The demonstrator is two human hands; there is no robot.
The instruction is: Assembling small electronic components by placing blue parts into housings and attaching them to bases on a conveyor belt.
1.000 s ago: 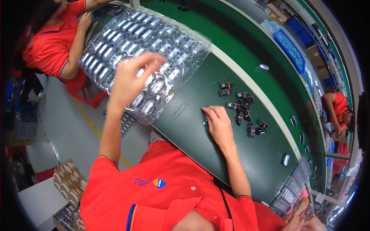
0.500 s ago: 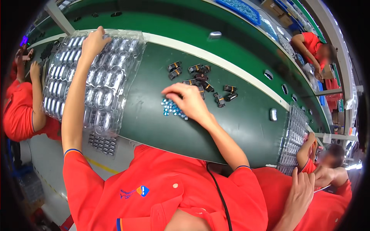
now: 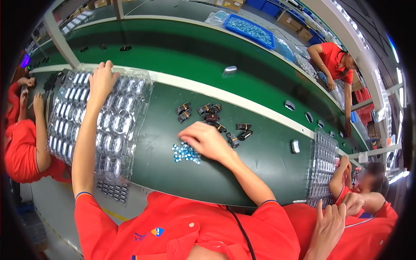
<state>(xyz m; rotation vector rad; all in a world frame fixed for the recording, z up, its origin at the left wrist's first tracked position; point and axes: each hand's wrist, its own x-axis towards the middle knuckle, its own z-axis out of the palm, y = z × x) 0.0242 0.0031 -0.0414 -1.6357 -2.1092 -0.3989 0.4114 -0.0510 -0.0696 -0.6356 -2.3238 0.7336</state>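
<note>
Clear plastic blister tray (image 3: 112, 125) under left hand (image 3: 102, 80)

Clear blister tray (image 3: 117, 125) at left, blue bin (image 3: 249, 29) and cardboard boxes (image 3: 291, 19) far back.

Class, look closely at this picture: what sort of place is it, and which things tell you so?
Most likely a factory assembly line: a long green conveyor belt, clear plastic trays of small parts, and several seated workers in matching red shirts.

Bright, even overhead light; sharp centre, strong fisheye bending, black rim.
</note>
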